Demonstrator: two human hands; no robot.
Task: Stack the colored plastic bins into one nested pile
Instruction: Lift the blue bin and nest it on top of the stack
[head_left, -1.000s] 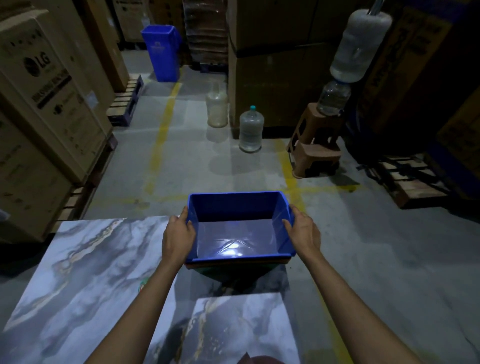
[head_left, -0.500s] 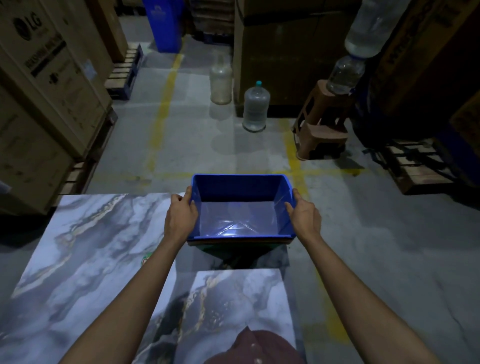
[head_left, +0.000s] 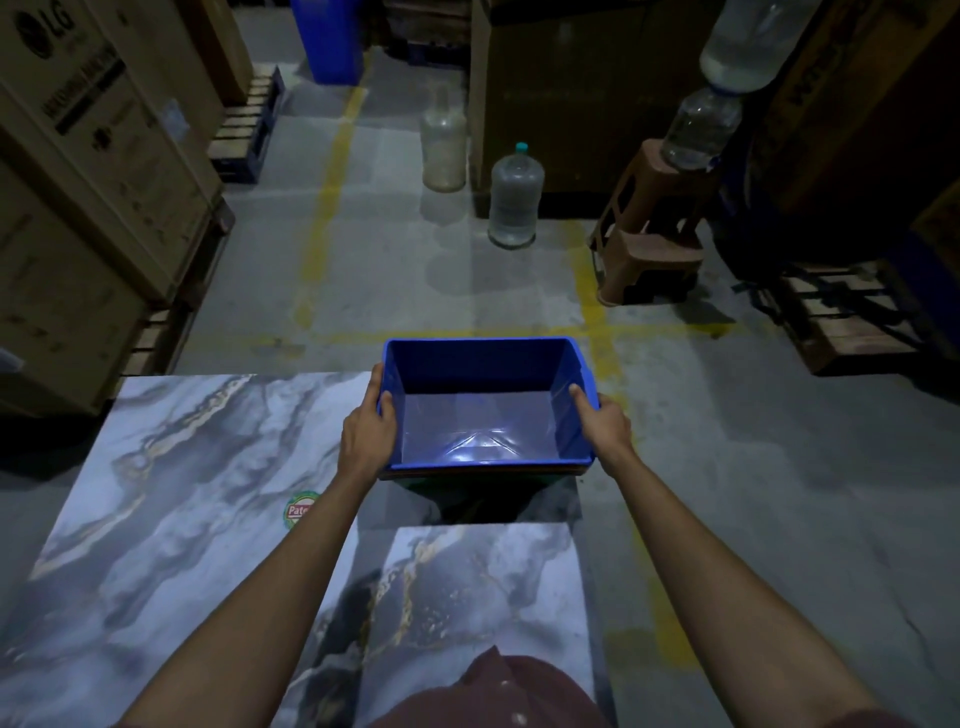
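While both hands grip its short sides, the blue bin sits as the top member of a nested pile at the far edge of the bench, just beyond the gap between the two marble-patterned slabs. The left hand clasps the left rim with its fingers hooked over the lip; the right hand clasps the right rim, one fingertip resting on the inner wall. Both hands are closed on the bin, not spread. Below the blue rim, thin bands of other colours, apparently orange and green, mark the bins already nested beneath, though the dim light makes the count uncertain.

Compared with the view a second ago, the grip is unchanged on both sides and the bin has kept its place over the lower rims; the scene has merely slid lower in the frame, which suggests a shift of the head, not of the pile. The blue bin therefore appears fully seated, with no tilt visible along its near rim. No loose bin shows on the bench, so the pile is probably complete and needs only to be released. Bottles and a stool stand on the floor well beyond.
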